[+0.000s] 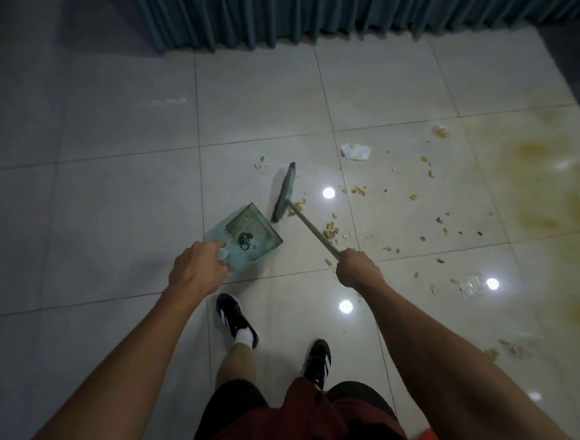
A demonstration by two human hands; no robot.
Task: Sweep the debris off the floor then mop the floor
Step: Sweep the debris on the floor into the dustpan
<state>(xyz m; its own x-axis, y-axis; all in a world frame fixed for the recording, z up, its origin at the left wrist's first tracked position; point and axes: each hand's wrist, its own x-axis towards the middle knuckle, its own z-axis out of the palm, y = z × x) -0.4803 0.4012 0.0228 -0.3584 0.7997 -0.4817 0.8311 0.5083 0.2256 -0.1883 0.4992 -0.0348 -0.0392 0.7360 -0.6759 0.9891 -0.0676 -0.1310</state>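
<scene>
My left hand (197, 269) grips the handle of a pale green dustpan (248, 234) that rests on the tiled floor with a little dark debris inside. My right hand (355, 270) is closed around the wooden handle of a broom (285, 192); its green head stands on the floor just right of the dustpan's open edge. Yellowish food scraps (357, 190) lie scattered to the right of the broom. A crumpled white paper (356, 150) lies farther off, and a clear plastic scrap (471, 286) sits to the right of my arm.
A yellow-brown stain (550, 181) spreads over the tiles at the right. Teal curtains (335, 7) hang along the far wall. My feet in black shoes (235, 320) stand just behind the dustpan. More scraps (507, 349) lie at the lower right.
</scene>
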